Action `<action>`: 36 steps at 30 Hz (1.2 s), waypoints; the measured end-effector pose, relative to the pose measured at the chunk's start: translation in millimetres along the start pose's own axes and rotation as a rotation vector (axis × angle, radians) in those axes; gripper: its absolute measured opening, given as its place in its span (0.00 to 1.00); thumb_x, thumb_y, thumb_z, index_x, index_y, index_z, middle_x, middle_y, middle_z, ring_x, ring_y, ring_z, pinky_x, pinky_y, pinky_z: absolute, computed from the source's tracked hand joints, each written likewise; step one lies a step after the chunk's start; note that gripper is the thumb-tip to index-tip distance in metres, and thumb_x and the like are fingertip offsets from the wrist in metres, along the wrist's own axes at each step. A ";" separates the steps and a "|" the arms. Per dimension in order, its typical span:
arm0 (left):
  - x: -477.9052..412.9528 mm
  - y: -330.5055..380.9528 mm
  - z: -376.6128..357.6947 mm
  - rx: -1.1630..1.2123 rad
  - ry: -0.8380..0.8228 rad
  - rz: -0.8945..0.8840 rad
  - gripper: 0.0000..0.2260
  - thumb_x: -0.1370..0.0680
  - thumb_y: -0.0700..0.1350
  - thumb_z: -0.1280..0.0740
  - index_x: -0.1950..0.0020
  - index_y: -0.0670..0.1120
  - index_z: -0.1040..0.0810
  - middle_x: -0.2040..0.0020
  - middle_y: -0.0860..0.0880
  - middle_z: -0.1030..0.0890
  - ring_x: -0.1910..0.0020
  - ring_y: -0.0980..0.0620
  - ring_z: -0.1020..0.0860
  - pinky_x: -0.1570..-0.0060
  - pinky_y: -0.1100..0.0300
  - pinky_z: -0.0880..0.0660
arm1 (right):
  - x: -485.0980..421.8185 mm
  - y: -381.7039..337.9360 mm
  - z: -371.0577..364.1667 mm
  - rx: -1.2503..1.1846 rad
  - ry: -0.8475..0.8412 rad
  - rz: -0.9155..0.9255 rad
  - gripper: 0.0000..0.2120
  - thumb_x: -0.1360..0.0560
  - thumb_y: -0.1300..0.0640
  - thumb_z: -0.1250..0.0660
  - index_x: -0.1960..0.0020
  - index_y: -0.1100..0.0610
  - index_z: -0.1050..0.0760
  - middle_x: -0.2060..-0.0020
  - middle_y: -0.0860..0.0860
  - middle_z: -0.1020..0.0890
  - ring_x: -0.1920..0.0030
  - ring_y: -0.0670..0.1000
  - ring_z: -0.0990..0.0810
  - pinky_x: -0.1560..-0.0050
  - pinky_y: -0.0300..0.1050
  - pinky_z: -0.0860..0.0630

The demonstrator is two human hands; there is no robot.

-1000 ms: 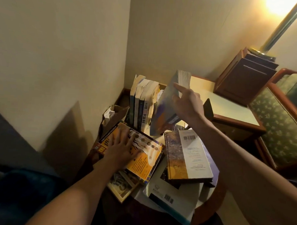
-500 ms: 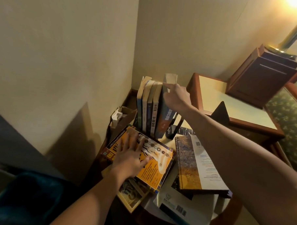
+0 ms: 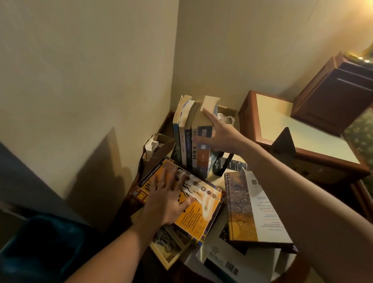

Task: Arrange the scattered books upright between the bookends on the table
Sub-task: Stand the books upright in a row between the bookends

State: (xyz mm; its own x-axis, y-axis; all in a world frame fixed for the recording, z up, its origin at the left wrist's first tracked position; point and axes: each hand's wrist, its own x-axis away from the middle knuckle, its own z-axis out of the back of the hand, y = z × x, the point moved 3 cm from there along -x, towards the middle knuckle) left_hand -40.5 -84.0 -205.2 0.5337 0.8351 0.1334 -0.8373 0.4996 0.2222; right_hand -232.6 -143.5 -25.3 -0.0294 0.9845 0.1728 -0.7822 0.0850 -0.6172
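Note:
Several books (image 3: 186, 139) stand upright in a row at the back of the small round table (image 3: 291, 274). My right hand (image 3: 221, 136) presses its straight fingers against the blue-covered book (image 3: 204, 155) at the right end of that row. My left hand (image 3: 168, 201) lies flat with spread fingers on an orange book (image 3: 201, 214) lying on the pile. A brown-and-white book (image 3: 257, 210) lies flat to the right, over white books (image 3: 229, 263). A black bookend (image 3: 285, 143) stands at the right; another dark support (image 3: 225, 164) sits just right of the row.
A cardboard box (image 3: 157, 144) sits against the wall, left of the row. A wooden side table (image 3: 305, 133) with a dark wooden box (image 3: 341, 92) and a lamp pole stands at the right. A blue bin (image 3: 42, 248) is at the lower left.
My right hand carried the blue-covered book from a tilted hold in the air to upright against the row, then slid down its side. My left hand stayed on the orange book.

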 end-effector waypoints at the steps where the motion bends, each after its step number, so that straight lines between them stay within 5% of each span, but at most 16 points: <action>1: 0.1 -0.7 -1.3 0.004 0.009 -0.004 0.38 0.24 0.75 0.58 0.20 0.58 0.66 0.20 0.49 0.71 0.24 0.43 0.74 0.24 0.39 0.68 | 0.8 4.4 -2.1 0.034 0.026 0.039 0.48 0.26 0.45 0.26 0.18 0.47 0.54 0.33 0.53 0.22 0.33 0.55 0.24 0.38 0.49 0.27; 10: 0.7 -1.2 -2.0 -0.019 0.055 -0.009 0.38 0.23 0.74 0.59 0.19 0.57 0.64 0.19 0.48 0.69 0.22 0.42 0.72 0.24 0.41 0.67 | -5.8 17.5 -15.6 0.105 0.232 0.186 0.51 0.31 0.55 0.20 0.19 0.48 0.48 0.41 0.54 0.17 0.43 0.53 0.19 0.46 0.50 0.21; 17: 1.2 -1.2 -2.9 -0.026 0.101 -0.022 0.38 0.23 0.74 0.58 0.19 0.56 0.62 0.18 0.47 0.65 0.21 0.43 0.70 0.25 0.41 0.67 | -2.5 22.4 -16.3 0.161 0.229 0.268 0.44 0.28 0.57 0.23 0.21 0.48 0.45 0.40 0.56 0.18 0.39 0.55 0.20 0.46 0.58 0.18; 23: 1.3 -1.6 -4.5 -0.028 0.104 -0.024 0.37 0.23 0.74 0.57 0.21 0.58 0.66 0.18 0.47 0.65 0.21 0.42 0.68 0.25 0.42 0.68 | 3.2 20.5 -23.9 0.127 0.259 0.246 0.43 0.27 0.60 0.24 0.21 0.47 0.46 0.40 0.55 0.18 0.42 0.52 0.20 0.52 0.42 0.24; 28: 0.5 -2.7 -5.7 -0.022 0.102 -0.017 0.37 0.24 0.75 0.59 0.22 0.58 0.68 0.18 0.48 0.65 0.21 0.42 0.68 0.24 0.40 0.65 | 26.6 15.6 -17.9 0.128 0.262 0.234 0.38 0.25 0.57 0.26 0.23 0.48 0.43 0.38 0.59 0.19 0.54 0.53 0.15 0.52 0.53 0.18; 32: 0.1 -3.7 -6.1 -0.035 0.098 -0.017 0.37 0.24 0.75 0.59 0.23 0.59 0.70 0.19 0.47 0.68 0.20 0.41 0.66 0.23 0.37 0.61 | 61.5 25.4 -11.0 0.133 0.266 0.242 0.36 0.25 0.57 0.26 0.23 0.47 0.40 0.36 0.57 0.20 0.53 0.50 0.14 0.58 0.35 0.20; 36: -1.1 0.0 2.4 -0.002 -0.056 0.017 0.35 0.22 0.73 0.59 0.25 0.59 0.73 0.23 0.48 0.75 0.24 0.42 0.75 0.25 0.40 0.70 | 106.6 55.8 -3.8 0.142 0.290 0.141 0.33 0.25 0.57 0.26 0.25 0.47 0.35 0.41 0.53 0.17 0.48 0.50 0.15 0.51 0.49 0.16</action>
State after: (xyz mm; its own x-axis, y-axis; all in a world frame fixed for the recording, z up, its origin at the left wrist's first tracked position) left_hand -40.8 -85.4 -203.0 0.5252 0.8292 0.1911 -0.8465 0.4861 0.2173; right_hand -277.0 -33.2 -44.2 0.0186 0.9893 -0.1450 -0.8624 -0.0575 -0.5029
